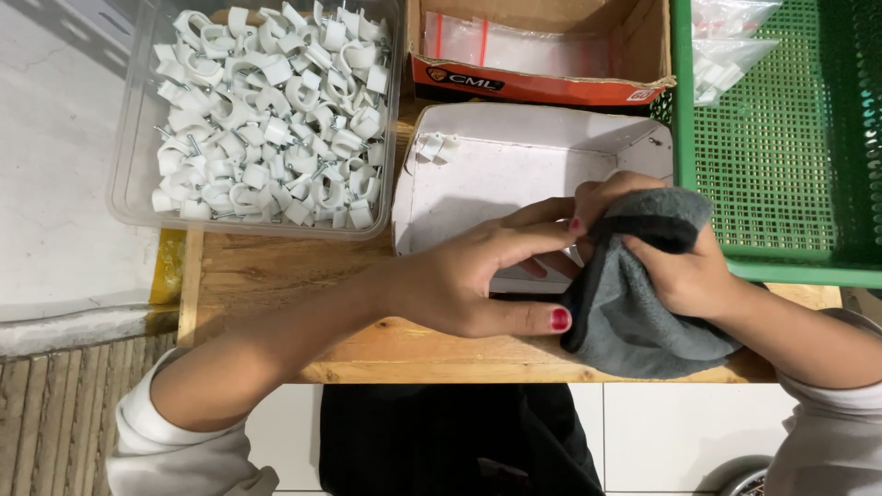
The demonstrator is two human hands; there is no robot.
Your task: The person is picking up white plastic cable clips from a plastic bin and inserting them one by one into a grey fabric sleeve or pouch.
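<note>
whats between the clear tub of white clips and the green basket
In the head view, an open white cardboard box sits between the clear tub and the green basket, holding one loose white clip.

The grey cloth is soft and fleecy, bunched and folded over itself. I hold its upper fold, and the rest hangs down onto the wooden tabletop at the near edge, just beside the shallow white box.
</note>
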